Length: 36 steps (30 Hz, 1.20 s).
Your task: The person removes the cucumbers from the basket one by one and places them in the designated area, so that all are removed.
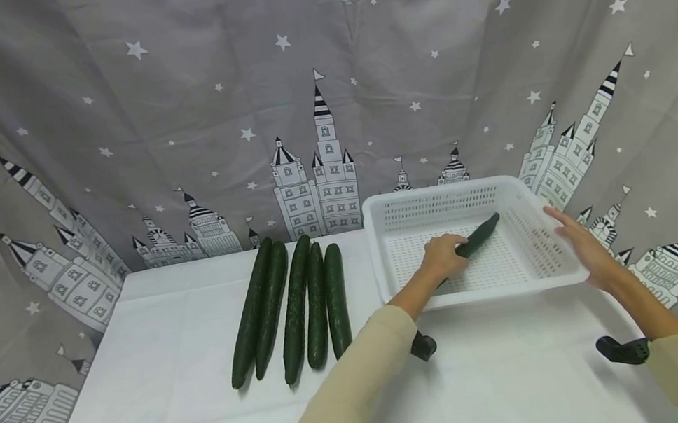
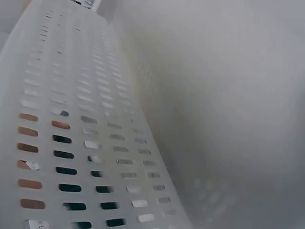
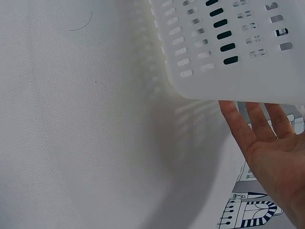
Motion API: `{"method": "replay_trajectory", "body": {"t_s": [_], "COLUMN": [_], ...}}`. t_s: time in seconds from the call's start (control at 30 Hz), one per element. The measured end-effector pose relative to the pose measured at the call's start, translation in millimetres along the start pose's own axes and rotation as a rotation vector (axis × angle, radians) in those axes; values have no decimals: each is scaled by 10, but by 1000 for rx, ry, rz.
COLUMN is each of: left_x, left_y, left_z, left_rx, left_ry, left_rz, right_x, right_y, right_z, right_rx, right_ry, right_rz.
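Note:
My left hand [image 1: 445,257] grips a dark green cucumber [image 1: 479,235] inside the white plastic basket [image 1: 479,295]. That cucumber lies slanted, its far end toward the basket's back right. In the left wrist view, the slotted basket wall [image 2: 109,138] fills the left side; bits of skin and dark green show through its slots. Against the basket's right outer side rests my right hand [image 1: 588,251]. Its fingers [image 3: 236,126] appear extended at the basket's edge in the right wrist view, their tips partly hidden behind it.
Several cucumbers [image 1: 295,308] lie side by side left of the basket, on the white tablecloth [image 1: 162,374]. A grey curtain [image 1: 188,117] printed with castles and stars hangs behind the table. Black devices [image 1: 623,351] sit at both wrists.

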<state>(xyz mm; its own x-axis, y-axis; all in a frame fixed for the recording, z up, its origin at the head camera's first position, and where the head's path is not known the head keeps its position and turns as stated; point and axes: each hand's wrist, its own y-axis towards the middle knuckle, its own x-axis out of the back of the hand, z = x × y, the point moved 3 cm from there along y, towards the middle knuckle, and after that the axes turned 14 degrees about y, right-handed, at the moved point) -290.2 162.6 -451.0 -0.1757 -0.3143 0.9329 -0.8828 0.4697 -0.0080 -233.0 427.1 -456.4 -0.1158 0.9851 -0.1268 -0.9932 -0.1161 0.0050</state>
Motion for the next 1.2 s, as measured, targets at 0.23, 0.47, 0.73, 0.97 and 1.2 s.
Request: {"method": "replay_trajectory", "body": {"t_s": [0.23, 0.47, 0.73, 0.97, 1.2], "left_x": [162, 495, 911, 1223, 1350], "left_y": [-66, -172, -335, -559, -827], "left_z": [-19, -23, 123, 452, 859], "left_rx": [-3, -64, -67, -7, 91], "left_ry": [-163, -320, -448, -529, -543], "left_rz": [-91, -148, -186, -192, -191], "right_x": [8, -25, -30, -28, -17], "right_y": [-1, -8, -25, -10, -11], "right_z": [10, 32, 23, 16, 8], "right_rx": [-11, 0, 9, -6, -1], "right_ry": [17, 7, -5, -12, -85], "right_rz": [-1, 1, 9, 3, -3]}}
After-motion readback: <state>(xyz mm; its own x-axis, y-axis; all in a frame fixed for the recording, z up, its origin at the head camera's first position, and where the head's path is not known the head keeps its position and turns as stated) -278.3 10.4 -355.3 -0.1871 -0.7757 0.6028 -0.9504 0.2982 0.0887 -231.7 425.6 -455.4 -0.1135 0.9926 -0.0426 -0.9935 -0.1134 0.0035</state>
